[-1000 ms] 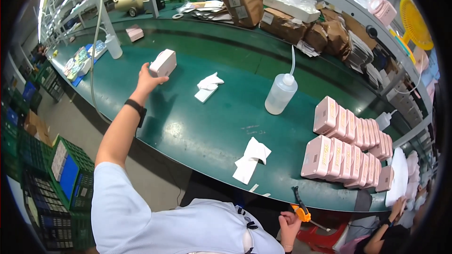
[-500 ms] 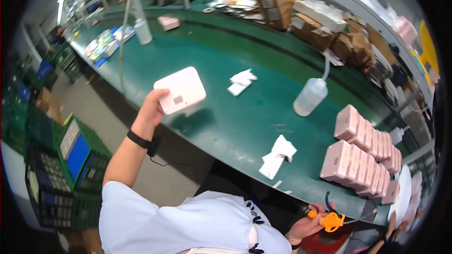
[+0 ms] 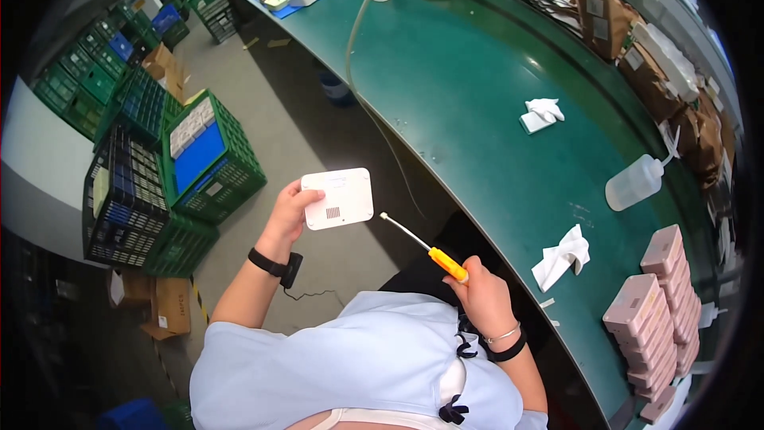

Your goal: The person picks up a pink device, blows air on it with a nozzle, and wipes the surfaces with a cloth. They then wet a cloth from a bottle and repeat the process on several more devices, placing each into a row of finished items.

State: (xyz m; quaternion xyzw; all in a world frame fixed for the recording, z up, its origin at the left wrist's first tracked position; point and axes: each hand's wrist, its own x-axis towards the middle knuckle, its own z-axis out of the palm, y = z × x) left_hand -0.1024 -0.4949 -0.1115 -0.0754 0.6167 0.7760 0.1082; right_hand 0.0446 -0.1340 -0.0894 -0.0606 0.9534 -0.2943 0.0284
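My left hand (image 3: 291, 211) grips a flat white plastic case (image 3: 350, 191) with rounded corners, its thumb lying on the face. A small slotted vent and faint print show on that face. To its right, my right hand (image 3: 483, 295) is closed round the yellow handle of a screwdriver-like tool (image 3: 447, 263). The tool's thin metal shaft ends in a small pale tip, which points at the case's right edge with a narrow gap between them. Both hands are over the aisle, off the near edge of the green workbench (image 3: 461, 111).
Pink cases (image 3: 637, 310) stand stacked at the bench's right end. A squeeze bottle (image 3: 635, 182) and crumpled white cloths (image 3: 562, 256) lie nearer the middle. A hose (image 3: 350, 48) hangs across the bench edge. Green crates (image 3: 215, 155) stand on the floor at left.
My view has turned left. The white case has come from above the bench to over the aisle. My right hand has risen from the lower right, bringing the yellow-handled tool near the case.
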